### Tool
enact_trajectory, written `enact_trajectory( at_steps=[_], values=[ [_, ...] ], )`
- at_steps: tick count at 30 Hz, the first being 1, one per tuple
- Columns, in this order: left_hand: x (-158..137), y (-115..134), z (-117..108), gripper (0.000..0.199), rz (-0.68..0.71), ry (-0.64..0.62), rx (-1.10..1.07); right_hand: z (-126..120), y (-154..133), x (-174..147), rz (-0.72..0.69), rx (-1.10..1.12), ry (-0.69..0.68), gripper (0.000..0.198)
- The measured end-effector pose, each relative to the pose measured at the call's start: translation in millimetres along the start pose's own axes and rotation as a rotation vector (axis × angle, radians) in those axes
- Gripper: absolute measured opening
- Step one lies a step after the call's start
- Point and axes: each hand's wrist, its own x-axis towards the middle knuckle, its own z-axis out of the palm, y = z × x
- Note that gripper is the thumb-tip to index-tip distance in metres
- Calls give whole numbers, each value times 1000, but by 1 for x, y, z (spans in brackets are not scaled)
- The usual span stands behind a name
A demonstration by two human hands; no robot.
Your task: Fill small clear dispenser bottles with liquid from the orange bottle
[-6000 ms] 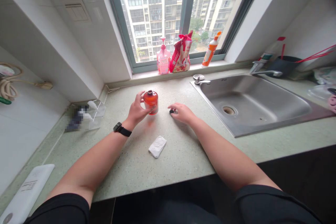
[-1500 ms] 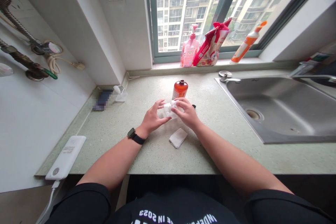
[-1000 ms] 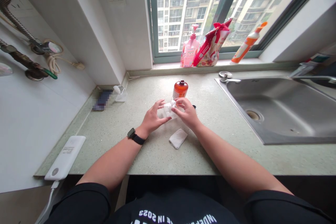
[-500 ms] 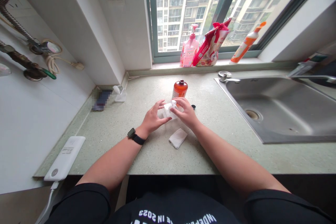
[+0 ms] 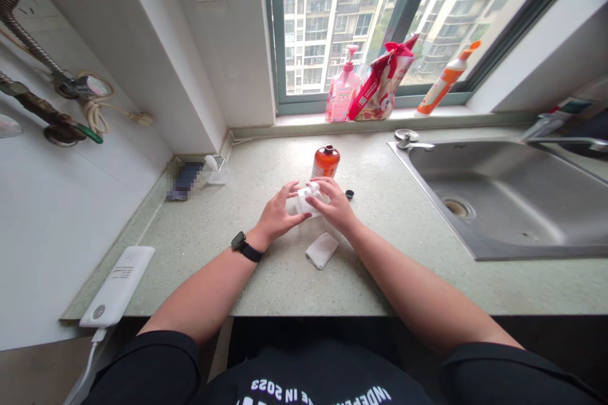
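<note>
Your left hand (image 5: 275, 212) clasps the clear bottle (image 5: 302, 202); your right hand (image 5: 337, 204) pinches its top (image 5: 313, 188). Orange bottle (image 5: 325, 162): just behind it

Black T-shirt (image 5: 327, 367), bottom edge: white upside-down letters read "E IN 2023" and "INDEPE", partly cut off. Print on white slab-shaped device (image 5: 117, 286), lower left, and orange-red rounded bottle (image 5: 327, 161), centre, is illegible.

This is looking like a home kitchen: a steel sink (image 5: 513, 196) is sitting in a speckled bench (image 5: 403, 285), with a tap (image 5: 567, 140) standing behind it. Left of the sink and beyond, a window (image 5: 405, 16) is facing apartment blocks (image 5: 318, 22); well left, pipes (image 5: 35, 106) are running along the wall (image 5: 38, 253).
</note>
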Motion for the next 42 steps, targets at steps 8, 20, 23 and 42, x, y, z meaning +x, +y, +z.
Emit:
enact_trajectory(
  at_steps=[8,20,23,42],
  values=[
    [0,-2,-1,86,-34,29,33,-9,3,0,7,-23,48,33],
    [0,-2,0,86,-4,-8,8,-7,0,2,-22,-44,31,38],
    [0,-2,-1,85,0,10,27,-10,1,3,-28,-46,54,35],
    [-1,-1,0,87,32,-13,28,-12,-14,2,-52,-38,20,39]
  ],
)
